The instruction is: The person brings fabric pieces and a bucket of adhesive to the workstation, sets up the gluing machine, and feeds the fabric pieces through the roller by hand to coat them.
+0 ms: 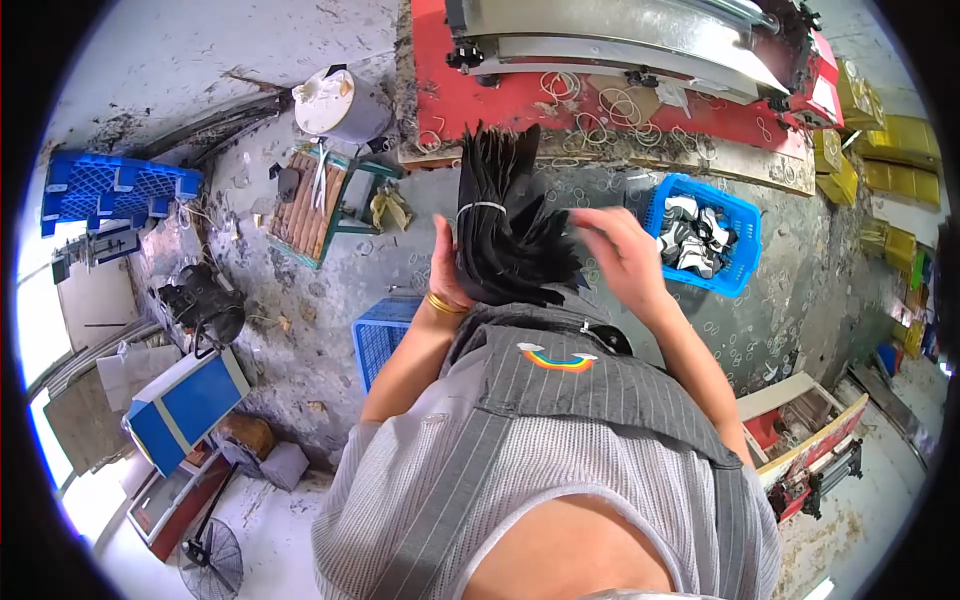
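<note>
A thick bundle of thin black strips [490,265] rests at my lap, fanned out at its far end and spreading to the right. A pale band [482,207] goes round its upper part. My left hand [449,268] supports the bundle's left side, thumb up along it, other fingers hidden behind or beneath. At the bundle's right edge is my right hand [625,255], fingers partly stretched and bent, fingertips close to the strips. Whether they touch is unclear, as the strips there are blurred. A grey striped apron [600,385] lies under the bundle.
A blue basket [740,255] of black-and-white pieces stands right; another blue crate [370,345] is beside my left arm. Ahead, a metal-roller machine [620,55] stands on a red base with pale loops scattered about. A slatted stool [310,210] and white drum [345,105] are left.
</note>
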